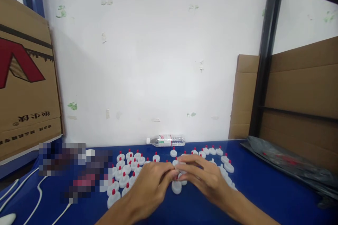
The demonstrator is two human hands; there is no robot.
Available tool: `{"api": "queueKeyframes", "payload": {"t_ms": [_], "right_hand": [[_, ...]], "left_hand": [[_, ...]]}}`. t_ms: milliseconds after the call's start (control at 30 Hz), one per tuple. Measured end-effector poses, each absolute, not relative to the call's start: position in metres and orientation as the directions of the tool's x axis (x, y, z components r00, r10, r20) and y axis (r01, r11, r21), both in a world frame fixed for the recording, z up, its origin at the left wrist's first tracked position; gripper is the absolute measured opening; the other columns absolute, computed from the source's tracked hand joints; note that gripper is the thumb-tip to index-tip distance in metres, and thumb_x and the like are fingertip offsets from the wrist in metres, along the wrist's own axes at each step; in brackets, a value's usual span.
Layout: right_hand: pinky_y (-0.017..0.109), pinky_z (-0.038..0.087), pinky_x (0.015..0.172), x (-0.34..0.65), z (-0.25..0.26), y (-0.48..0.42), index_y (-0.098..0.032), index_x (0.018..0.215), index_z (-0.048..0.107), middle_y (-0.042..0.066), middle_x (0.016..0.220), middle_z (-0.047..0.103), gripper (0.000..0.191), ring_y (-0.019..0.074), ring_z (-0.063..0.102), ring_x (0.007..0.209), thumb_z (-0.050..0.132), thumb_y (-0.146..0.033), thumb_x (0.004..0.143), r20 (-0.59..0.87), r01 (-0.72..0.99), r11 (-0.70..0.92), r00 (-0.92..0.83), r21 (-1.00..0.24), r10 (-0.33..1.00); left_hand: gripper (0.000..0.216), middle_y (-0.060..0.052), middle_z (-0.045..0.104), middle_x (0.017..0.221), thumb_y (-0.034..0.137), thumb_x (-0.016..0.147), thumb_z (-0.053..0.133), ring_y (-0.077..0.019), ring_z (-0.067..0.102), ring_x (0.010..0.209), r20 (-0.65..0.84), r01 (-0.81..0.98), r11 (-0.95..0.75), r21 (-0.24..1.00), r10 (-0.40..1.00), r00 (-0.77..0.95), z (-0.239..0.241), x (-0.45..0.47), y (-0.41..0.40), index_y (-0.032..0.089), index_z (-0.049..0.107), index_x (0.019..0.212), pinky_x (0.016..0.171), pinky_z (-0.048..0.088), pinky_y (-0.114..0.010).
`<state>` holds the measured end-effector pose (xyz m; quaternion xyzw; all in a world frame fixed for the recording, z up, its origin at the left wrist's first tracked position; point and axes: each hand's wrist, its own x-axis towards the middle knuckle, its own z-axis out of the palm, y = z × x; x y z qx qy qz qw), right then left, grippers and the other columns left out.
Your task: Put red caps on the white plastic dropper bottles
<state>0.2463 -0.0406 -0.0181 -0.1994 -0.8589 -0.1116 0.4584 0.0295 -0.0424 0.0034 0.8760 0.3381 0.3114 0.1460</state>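
My left hand (155,180) and my right hand (207,175) meet low in the middle of the head view. Thumb and fingers of my left hand are pinched together, and whatever lies between them is hidden. My right hand's fingers are bent toward the same spot, with their tips beside the left fingertips; what they grip is covered. Directly below the fingertips is a round white squat container (176,187), with a bit of red showing at its top. Red-tipped white containers (124,180) stand upright in a group left of my hands.
More red-tipped containers (228,166) stand at the right; some white ones nearby show no red tip. A plastic bottle (165,141) lies by the wall. Cardboard boxes (29,112) flank the blue table (264,193). A dark plastic bag (287,161) and white cables (39,190) lie at the sides.
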Motion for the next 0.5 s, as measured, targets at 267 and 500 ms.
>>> {"api": "queueKeyframes", "payload": {"t_ms": [267,500], "right_hand": [[0.033,0.056,0.077,0.299,-0.001,-0.007,-0.023,0.104,0.066,0.006,0.108,0.066,0.015,0.0208,0.069,0.087,0.053,-0.03,0.102,0.651,0.741,0.648,-0.405,-0.179,0.642],[0.033,0.049,0.078,0.36,0.002,0.024,-0.022,0.094,0.066,0.005,0.097,0.074,0.022,0.0251,0.068,0.09,0.057,-0.042,0.093,0.49,0.885,0.334,-0.145,-0.324,0.859]], "left_hand": [[0.024,-0.001,0.068,0.083,0.025,0.097,0.051,-0.0181,0.06,0.075,0.331,0.723,-0.684,0.095,0.707,0.625,0.021,-0.003,-0.024,0.022,0.069,0.081,0.065,0.031,-0.03],[0.007,-0.007,0.07,0.094,0.023,0.081,0.069,-0.0265,0.064,0.088,0.119,0.826,-0.559,0.078,0.827,0.549,0.011,-0.012,-0.02,0.025,0.076,0.083,0.072,0.04,-0.033]]}}
